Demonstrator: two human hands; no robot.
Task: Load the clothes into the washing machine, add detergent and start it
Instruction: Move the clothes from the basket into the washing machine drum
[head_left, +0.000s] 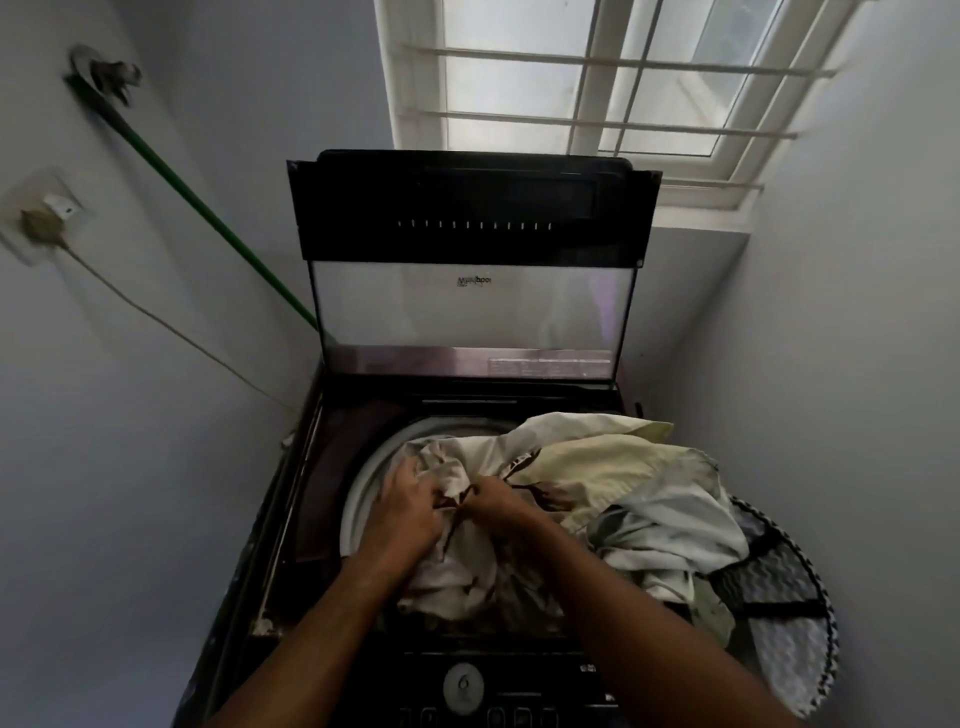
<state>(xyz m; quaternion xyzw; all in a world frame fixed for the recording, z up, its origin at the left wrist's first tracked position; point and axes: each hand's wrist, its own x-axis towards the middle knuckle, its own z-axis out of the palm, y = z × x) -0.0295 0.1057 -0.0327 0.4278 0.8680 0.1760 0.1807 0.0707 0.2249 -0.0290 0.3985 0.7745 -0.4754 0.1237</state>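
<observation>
Room: pale painted walls are closing in on both sides, with one barred window (597, 83) sitting above and beyond the grip.
Washing machine (291, 519): one dark, glossy top-loader is standing with its glass lid (470, 312) tilted up behind the hands.
Drum rim (363, 478): a pale round ring is curving to the left of the grip.
Clothes (597, 467): a soft, crumpled cream and white heap is spilling over the drum opening, its long axis running from the grip out to the right.
Left hand (408, 512): fingers are curling closed on the patterned cloth.
Right hand (501, 512): fingers are bunching the same cloth, just beside the left.
Basket (789, 613): one round mesh basket with a zigzag weave is sitting right of the grip.
Dial (463, 686): one round knob is lying nearer than the hands.
</observation>
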